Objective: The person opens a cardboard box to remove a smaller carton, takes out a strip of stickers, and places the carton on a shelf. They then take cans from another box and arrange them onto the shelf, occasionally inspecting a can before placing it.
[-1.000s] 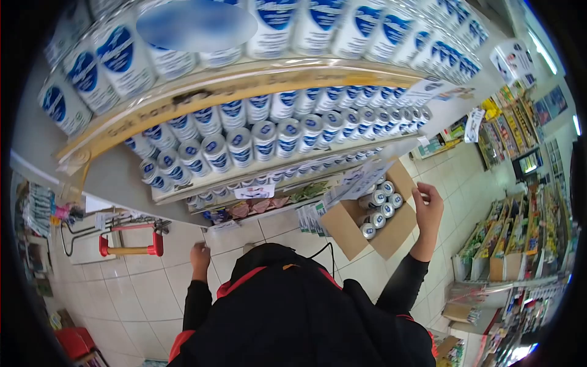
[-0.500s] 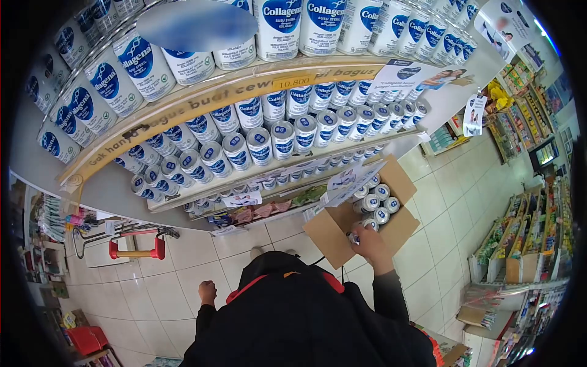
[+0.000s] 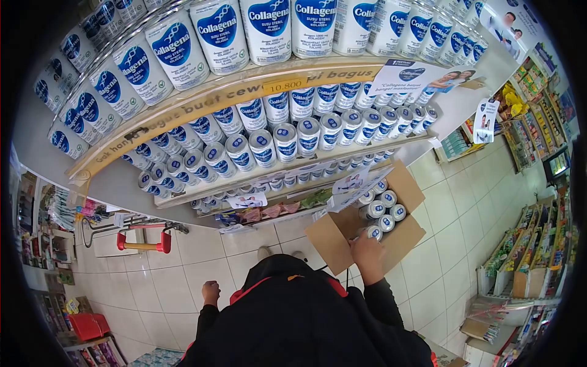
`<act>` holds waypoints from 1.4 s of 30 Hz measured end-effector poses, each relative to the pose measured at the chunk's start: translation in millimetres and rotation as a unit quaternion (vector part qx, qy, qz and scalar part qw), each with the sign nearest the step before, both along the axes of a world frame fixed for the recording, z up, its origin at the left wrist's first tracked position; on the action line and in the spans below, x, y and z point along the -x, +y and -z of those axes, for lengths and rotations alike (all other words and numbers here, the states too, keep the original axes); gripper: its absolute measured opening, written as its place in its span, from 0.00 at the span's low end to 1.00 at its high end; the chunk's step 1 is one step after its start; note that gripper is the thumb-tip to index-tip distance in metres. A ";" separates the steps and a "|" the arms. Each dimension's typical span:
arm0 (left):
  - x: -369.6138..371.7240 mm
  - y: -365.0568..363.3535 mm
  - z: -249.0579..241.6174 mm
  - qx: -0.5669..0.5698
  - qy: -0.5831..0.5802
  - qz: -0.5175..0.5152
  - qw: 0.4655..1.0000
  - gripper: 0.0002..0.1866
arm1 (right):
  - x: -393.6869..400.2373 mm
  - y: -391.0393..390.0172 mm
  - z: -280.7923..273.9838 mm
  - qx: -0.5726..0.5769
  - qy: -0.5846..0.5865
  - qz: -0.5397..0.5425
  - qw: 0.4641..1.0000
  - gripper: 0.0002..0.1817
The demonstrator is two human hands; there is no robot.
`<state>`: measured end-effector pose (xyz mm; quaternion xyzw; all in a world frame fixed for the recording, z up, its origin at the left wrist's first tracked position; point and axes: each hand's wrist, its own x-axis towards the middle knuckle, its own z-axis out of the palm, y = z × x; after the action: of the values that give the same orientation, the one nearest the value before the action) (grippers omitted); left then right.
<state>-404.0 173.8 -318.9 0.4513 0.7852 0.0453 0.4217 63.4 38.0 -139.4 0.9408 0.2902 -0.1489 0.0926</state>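
Observation:
My right hand reaches over the near side of an open cardboard box, its fingers curled down inside. They appear closed on a can low in the box, mostly hidden beneath the hand. Directly beyond the knuckles stands a white can with a silver-blue top. Several more such cans fill the far right part of the box. At my left side, away from the shelves, my left hand hangs in a loose fist with nothing visible in it.
Ahead, a curved display shelf bears rows of white and blue Collagena cans. A trolley with a red and yellow handle stands left on the tiled floor. Stocked shop racks line the right side.
The view has shifted slightly, moving the shelf and box right in the picture. My right hand stays at the box, now lower against its near side; the can at its fingertips is more hidden.

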 end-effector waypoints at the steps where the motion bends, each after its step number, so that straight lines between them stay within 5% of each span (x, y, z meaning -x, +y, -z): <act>1: -2.1 0.5 -4.6 0.000 0.006 0.006 1.000 0.13 | -2.3 -0.1 0.7 -0.013 0.022 0.013 1.000 0.22; 8: -19.2 14.6 -20.5 -0.031 0.018 0.020 0.999 0.13 | -13.9 -4.5 -12.1 -0.171 0.060 0.051 0.982 0.23; 11: -29.6 28.6 -23.2 -0.053 0.007 0.052 0.997 0.13 | -15.3 -2.1 -19.3 -0.146 0.059 0.061 0.986 0.25; 13: -53.5 41.9 -51.6 -0.095 -0.102 -0.015 0.990 0.13 | -17.3 -7.2 -24.2 -0.183 0.061 0.052 0.980 0.24; 21: -165.2 75.2 -185.9 -0.160 -0.295 0.090 0.938 0.11 | -39.5 -28.9 -29.7 -0.331 0.058 0.059 0.940 0.25; 25: -220.5 70.4 -199.7 -0.131 -0.409 0.260 0.865 0.12 | -37.3 -25.4 -90.1 -0.449 0.174 0.138 0.866 0.24; 26: -244.7 59.7 -210.4 -0.075 -0.506 0.294 0.808 0.13 | -29.2 -21.1 -110.3 -0.514 0.218 0.086 0.825 0.24; 27: -254.5 57.4 -219.8 0.001 -0.501 0.330 0.800 0.18 | -21.4 -18.2 -126.3 -0.567 0.268 0.032 0.778 0.24; 28: -262.1 52.1 -237.1 0.085 -0.510 0.338 0.786 0.26 | -11.5 -16.0 -143.0 -0.508 0.279 0.038 0.814 0.24; 30: -267.3 48.0 -253.3 0.150 -0.505 0.432 0.732 0.41 | 15.9 0.5 -144.0 -0.632 0.351 -0.043 0.690 0.24; 32: -260.2 48.8 -267.8 0.102 -0.522 0.477 0.700 0.36 | 26.6 11.0 -131.0 -0.600 0.419 -0.087 0.676 0.26; 33: -257.2 51.5 -259.8 0.013 -0.517 0.544 0.661 0.26 | 49.3 29.4 -141.8 -0.639 0.470 -0.071 0.605 0.24; 34: -250.4 56.3 -269.6 0.047 -0.548 0.549 0.629 0.21 | 54.8 33.9 -152.1 -0.570 0.430 -0.097 0.694 0.23; 35: -241.2 61.6 -265.3 0.016 -0.526 0.553 0.646 0.21 | 61.9 44.0 -152.7 -0.562 0.453 -0.090 0.686 0.22; 37: -217.7 69.5 -277.5 0.136 -0.606 0.430 0.655 0.23 | 67.5 63.7 -141.5 -0.575 0.497 -0.101 0.642 0.25; 39: -203.4 77.1 -278.3 0.032 -0.631 0.458 0.625 0.27 | 76.8 86.6 -151.9 -0.572 0.465 -0.163 0.656 0.25; 42: -180.0 91.6 -279.2 -0.089 -0.523 0.487 0.694 0.33 | 99.2 119.7 -180.9 -0.526 0.379 -0.274 0.710 0.26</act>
<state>-224.1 265.4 -39.7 0.7094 0.1011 0.1319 0.6849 -35.7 157.7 41.5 0.5810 0.5777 -0.2846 -0.4978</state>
